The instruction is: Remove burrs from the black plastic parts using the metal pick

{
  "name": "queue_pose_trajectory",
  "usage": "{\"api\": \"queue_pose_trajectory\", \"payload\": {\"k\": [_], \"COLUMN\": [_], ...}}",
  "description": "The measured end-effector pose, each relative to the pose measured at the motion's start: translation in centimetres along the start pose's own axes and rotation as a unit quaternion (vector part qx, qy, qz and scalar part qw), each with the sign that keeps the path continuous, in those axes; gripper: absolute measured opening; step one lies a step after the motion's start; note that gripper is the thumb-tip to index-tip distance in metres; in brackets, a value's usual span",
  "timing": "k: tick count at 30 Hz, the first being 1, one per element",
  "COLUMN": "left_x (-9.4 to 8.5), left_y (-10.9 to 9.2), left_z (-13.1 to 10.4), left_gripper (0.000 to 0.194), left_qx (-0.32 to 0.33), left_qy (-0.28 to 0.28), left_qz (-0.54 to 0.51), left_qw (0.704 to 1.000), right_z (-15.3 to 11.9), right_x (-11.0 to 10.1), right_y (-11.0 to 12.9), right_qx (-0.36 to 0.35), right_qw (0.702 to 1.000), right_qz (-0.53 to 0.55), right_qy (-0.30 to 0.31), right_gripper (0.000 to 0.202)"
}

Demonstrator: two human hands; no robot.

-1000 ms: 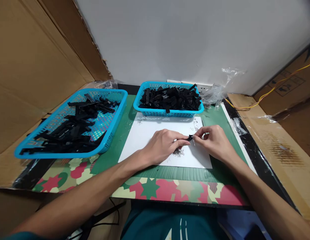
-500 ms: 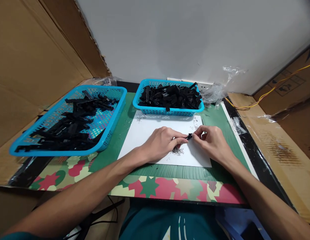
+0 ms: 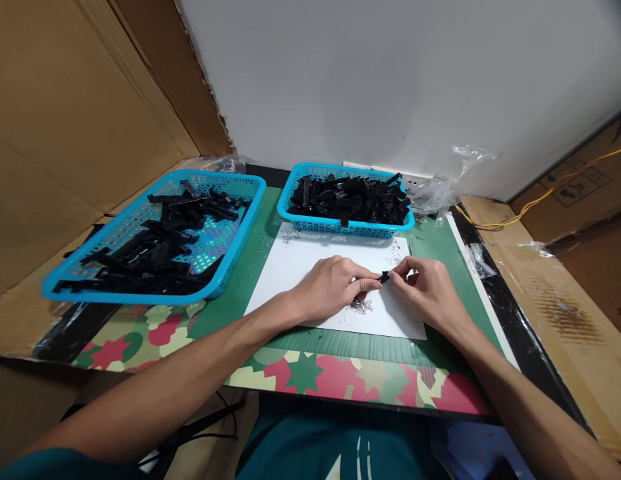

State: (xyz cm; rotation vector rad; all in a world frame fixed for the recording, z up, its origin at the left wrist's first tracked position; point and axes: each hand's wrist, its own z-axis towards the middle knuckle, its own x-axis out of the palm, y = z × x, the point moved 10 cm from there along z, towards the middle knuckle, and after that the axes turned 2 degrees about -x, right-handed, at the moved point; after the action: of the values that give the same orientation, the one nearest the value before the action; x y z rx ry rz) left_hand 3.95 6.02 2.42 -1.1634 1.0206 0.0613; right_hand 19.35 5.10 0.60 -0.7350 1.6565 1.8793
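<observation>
Over the white sheet, my left hand (image 3: 335,287) is closed, pinching a small black plastic part (image 3: 385,276) between thumb and fingers. My right hand (image 3: 426,285) meets it from the right, thumb and forefinger pressed together at the part's end. Whatever those right fingertips hold is too small to make out. Most of the black part is hidden by the left fingers. Just below the left fingertips lies a small heap of thin bent metal wire pieces (image 3: 361,307) on the white sheet (image 3: 276,280).
A blue basket (image 3: 240,250) of black plastic parts stands at left, and a second, fuller blue basket (image 3: 340,227) is behind the sheet. Loose wire bits (image 3: 290,237) lie near it. Cardboard (image 3: 565,293) borders the right side, with clear plastic bags (image 3: 435,193) by the wall.
The whole view has shifted slightly, moving the scene a little right. Both hands keep the same pinch around the black part, with barely any finger movement.
</observation>
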Motion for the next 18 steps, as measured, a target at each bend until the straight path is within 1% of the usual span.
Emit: {"api": "queue_pose_trajectory", "payload": {"k": [6,10,13,18], "left_x": [0.04,-0.02,-0.1,-0.12], "left_y": [-0.16,-0.37,-0.54,-0.35], "left_z": [0.04,0.03,-0.01,0.0], "left_gripper": [0.026,0.031,0.032,0.032], "left_qx": [0.017,0.028,0.038,0.056], "left_qy": [0.003,0.0,-0.004,-0.021], "left_qz": [0.002,0.005,-0.001,-0.009], "left_qw": [1.0,1.0,0.999,0.998], "right_z": [-0.35,-0.71,-0.8,-0.44], "right_x": [0.34,0.24,0.09,0.48], "right_y": [-0.26,0.07,0.14,-0.02], "right_qx": [-0.004,-0.022,-0.022,-0.016], "right_qw": [1.0,0.999,0.998,1.0], "right_qz": [-0.013,-0.027,-0.03,-0.006], "right_qy": [-0.013,-0.033,-0.044,-0.016], "right_gripper": [0.024,0.024,0.024,0.026]}}
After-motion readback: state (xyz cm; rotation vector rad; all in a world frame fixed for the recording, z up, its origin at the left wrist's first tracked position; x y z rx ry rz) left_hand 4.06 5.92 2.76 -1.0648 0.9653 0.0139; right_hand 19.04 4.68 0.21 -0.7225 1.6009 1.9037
